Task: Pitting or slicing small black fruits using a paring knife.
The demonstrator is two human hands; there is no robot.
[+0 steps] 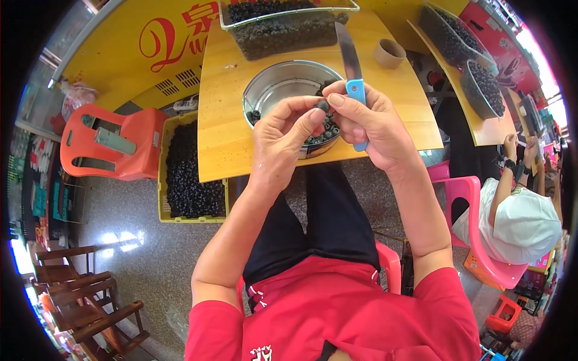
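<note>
Closest to us, on the near side of the pot (274, 87), are our red shirt (355, 310) and dark trousers (337, 216), with a red seat (390, 265) under us. Over the pot's near half our two hands meet. Our left hand (280, 131) has its fingers (291, 108) pinched nearly together on one dark, round piece (323, 106), so the piece sits above the pot. Our right hand (379, 123) has its fingers curled closed around the blue handle of a knife (356, 90), whose blade points away from us past the pot's right rim. The right thumb tip comes up beside the piece; we cannot tell whether it presses on it.

Inside the pot we see more such pieces toward the near right, with a few at its left wall and bare metal between. The pot stands on a wooden bench (226, 120). Left of the pot, past the bench's edge, is a yellow crate (192, 219) full of pieces. Beyond the pot is a clear tub (283, 42) of pieces, with a cup (391, 55) to the pot's far right.

Well left of the pot, a red chair (78, 138) bears a green case (115, 141). Well right of it, a person (521, 219) in white sits on a pink chair (478, 231) near a second bench (487, 131), which carries two more tubs (483, 90). Farthest beyond the pot is a yellow wall (117, 51) with red lettering.
</note>
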